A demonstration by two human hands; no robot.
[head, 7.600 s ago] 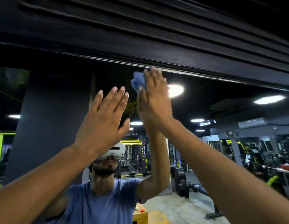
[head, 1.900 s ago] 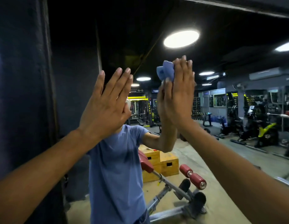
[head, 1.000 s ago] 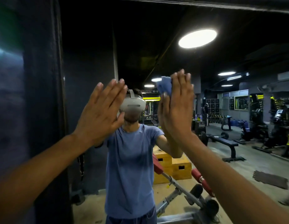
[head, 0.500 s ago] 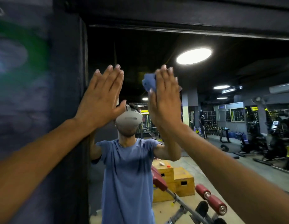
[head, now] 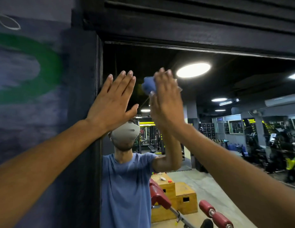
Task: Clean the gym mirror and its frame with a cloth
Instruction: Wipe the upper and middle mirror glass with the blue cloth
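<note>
Your right hand [head: 166, 99] presses the cloth [head: 148, 86] flat to the mirror [head: 225, 89], fingers straight, no curled grip on it.

Your fingers point up and the palm faces the glass; the blue cloth is bunched, poking out past the thumb side toward the upper left, near the mirror's top left corner. Your left hand [head: 113, 100] is flat too, fingers up and together, holding nothing, beside the black frame [head: 98, 66]; whether it touches the glass, you cannot tell. The frame's left post runs upright, its top rail across. Left of it is a blue wall [head: 28, 99] with a green arc. The glass reflects you, round ceiling lights, yellow boxes, a red-padded bench and gym machines.
</note>
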